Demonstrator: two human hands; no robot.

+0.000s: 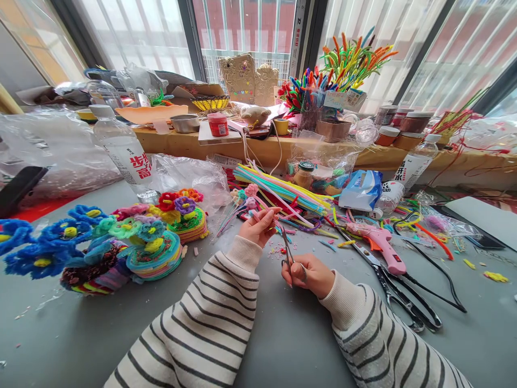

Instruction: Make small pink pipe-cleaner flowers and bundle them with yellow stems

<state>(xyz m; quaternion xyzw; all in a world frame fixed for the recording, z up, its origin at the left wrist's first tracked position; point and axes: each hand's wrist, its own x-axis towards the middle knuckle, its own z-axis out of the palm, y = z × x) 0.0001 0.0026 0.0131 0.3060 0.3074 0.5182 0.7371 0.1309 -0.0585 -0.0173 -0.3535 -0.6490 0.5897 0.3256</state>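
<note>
My left hand (258,226) is closed in a pinch on a pink pipe cleaner (270,216) just above the grey table. My right hand (307,274) grips small scissors (287,249), whose blades point up toward the pipe cleaner's end. Both arms wear striped sleeves. A loose bundle of pastel pipe cleaners (283,188) lies just beyond my hands. Small coloured cut scraps (278,250) are scattered on the table between the hands.
Pipe-cleaner flowers and coiled discs (153,253) sit at left, with blue flowers (40,242) further left. A pink glue gun (382,245) and large black scissors (404,302) lie at right. A water bottle (121,148), a tissue pack (361,189) and a cluttered wooden shelf (262,145) stand behind.
</note>
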